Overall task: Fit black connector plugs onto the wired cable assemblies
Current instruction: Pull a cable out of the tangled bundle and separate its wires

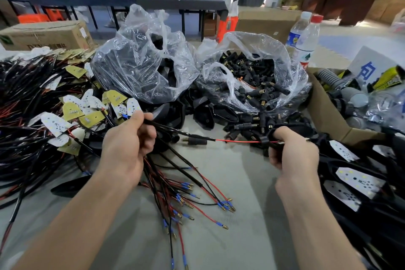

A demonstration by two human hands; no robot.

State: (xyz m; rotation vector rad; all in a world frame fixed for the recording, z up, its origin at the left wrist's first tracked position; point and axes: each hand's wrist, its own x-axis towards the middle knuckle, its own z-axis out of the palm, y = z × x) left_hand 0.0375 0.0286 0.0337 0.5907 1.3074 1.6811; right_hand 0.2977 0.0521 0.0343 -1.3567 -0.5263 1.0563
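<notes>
My left hand [128, 140] grips a bundle of black and red cables [175, 186] whose blue-sleeved brass tips fan out below it over the table. One black sheathed cable [175, 130] runs from that fist to the right, and its thin red wire [238, 141] reaches my right hand [291, 149]. My right hand pinches a black connector plug [264, 140] threaded on that red wire. A loose black plug [195, 142] with a brass tip lies on the table between the hands. An open clear bag of black plugs [258, 81] stands behind them.
Another clear bag [140, 66] holds black housings at centre back. Cable assemblies with white and yellow LED boards [72, 112] pile at left, more boards [359, 182] lie at right. A cardboard box [328, 114] and water bottles [306, 39] stand at right.
</notes>
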